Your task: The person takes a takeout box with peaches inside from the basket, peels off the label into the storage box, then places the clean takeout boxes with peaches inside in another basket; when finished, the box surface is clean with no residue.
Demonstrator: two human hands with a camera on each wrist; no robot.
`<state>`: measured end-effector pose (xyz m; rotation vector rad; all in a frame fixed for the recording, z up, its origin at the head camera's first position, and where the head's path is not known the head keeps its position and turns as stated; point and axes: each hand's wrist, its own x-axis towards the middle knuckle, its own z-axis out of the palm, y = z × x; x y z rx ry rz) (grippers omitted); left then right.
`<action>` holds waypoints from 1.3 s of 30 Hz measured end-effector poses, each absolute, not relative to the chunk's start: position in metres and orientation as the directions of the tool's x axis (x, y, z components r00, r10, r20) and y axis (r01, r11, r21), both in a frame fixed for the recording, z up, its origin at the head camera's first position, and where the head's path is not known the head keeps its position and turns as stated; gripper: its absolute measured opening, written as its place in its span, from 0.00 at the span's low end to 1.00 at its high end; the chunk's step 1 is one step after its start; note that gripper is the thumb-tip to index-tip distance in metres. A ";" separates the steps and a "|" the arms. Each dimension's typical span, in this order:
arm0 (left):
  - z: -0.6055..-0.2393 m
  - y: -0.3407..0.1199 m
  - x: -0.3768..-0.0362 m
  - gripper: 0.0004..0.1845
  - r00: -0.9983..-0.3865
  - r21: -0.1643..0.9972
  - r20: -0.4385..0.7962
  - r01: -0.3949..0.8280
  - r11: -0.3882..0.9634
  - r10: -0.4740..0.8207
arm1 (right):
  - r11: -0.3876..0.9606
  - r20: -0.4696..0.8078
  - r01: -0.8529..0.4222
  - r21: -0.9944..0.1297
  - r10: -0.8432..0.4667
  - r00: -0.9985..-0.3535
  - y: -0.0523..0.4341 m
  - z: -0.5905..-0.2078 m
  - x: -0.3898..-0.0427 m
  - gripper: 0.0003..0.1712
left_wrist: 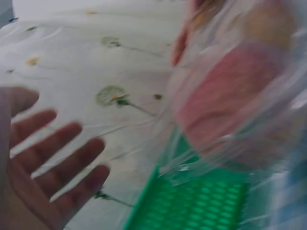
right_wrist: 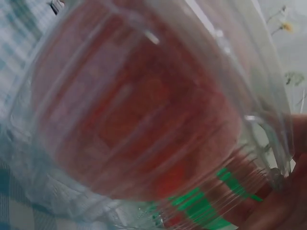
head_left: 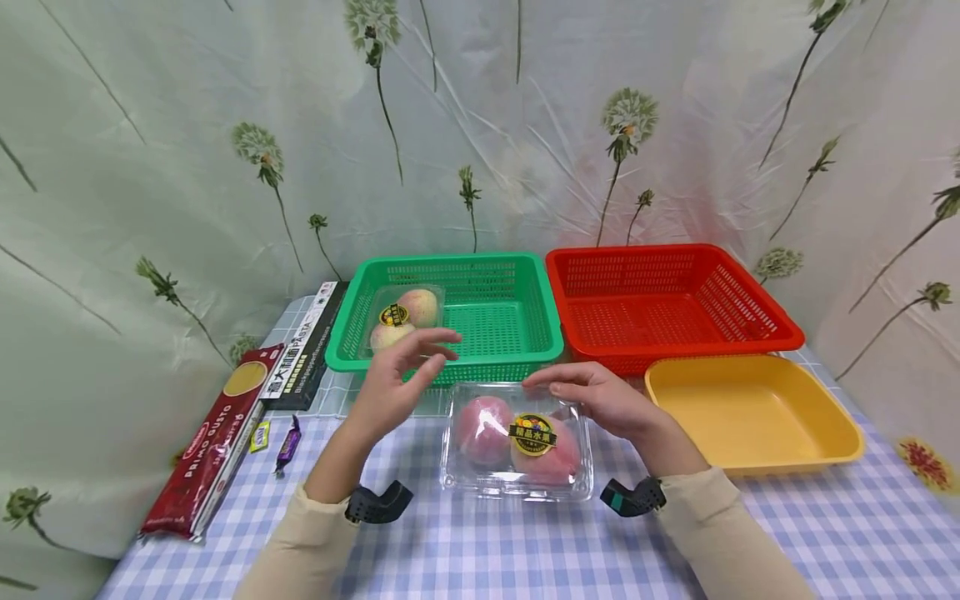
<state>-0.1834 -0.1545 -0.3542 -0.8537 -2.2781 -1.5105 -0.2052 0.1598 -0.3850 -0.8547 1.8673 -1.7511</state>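
A clear plastic box of peaches (head_left: 483,429), two pink fruits under a black and gold label, is in front of me in the head view. My right hand (head_left: 611,400) grips its back right corner; in the right wrist view the fingers (right_wrist: 249,191) show partly through the plastic. The box looks lifted and tilted in the left wrist view, though its height above the cloth is hard to judge. My left hand (head_left: 397,379) is off to the box's left with nothing in it, fingers spread, before the green basket (head_left: 487,371).
Another box of peaches (head_left: 405,321) lies at the left inside the green basket. Beside it stand a red basket (head_left: 675,354) and a yellow tray (head_left: 742,417). A black pasta box (head_left: 307,358), a red pasta packet (head_left: 217,450) and two small candies (head_left: 288,446) lie at left.
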 end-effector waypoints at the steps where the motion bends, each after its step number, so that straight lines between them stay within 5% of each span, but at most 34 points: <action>1: -0.358 -0.152 -0.182 0.17 -0.774 0.742 0.506 0.616 0.267 0.380 | 0.012 0.091 -0.137 -0.991 -0.691 -0.717 0.160 -0.387 -0.206 0.21; 10: -0.382 -0.140 -0.179 0.26 -0.699 0.751 0.253 0.578 0.319 0.669 | 0.038 0.065 -0.120 -0.992 -0.656 -0.752 0.161 -0.411 -0.219 0.20; 23: -0.400 -0.142 -0.185 0.46 -0.726 0.736 0.026 0.479 0.479 0.687 | 0.071 0.107 -0.178 -0.982 -0.563 -0.819 0.162 -0.424 -0.226 0.20; 34: -0.409 -0.144 -0.188 0.47 -0.756 0.787 -0.072 0.358 0.503 0.650 | 0.479 0.055 -0.362 -0.800 -0.542 -0.838 0.164 -0.389 -0.212 0.17; 39: -0.413 -0.143 -0.189 0.47 -0.777 0.808 -0.065 0.328 0.490 0.627 | 0.514 0.151 -0.460 -0.724 -0.532 -0.833 0.169 -0.374 -0.204 0.17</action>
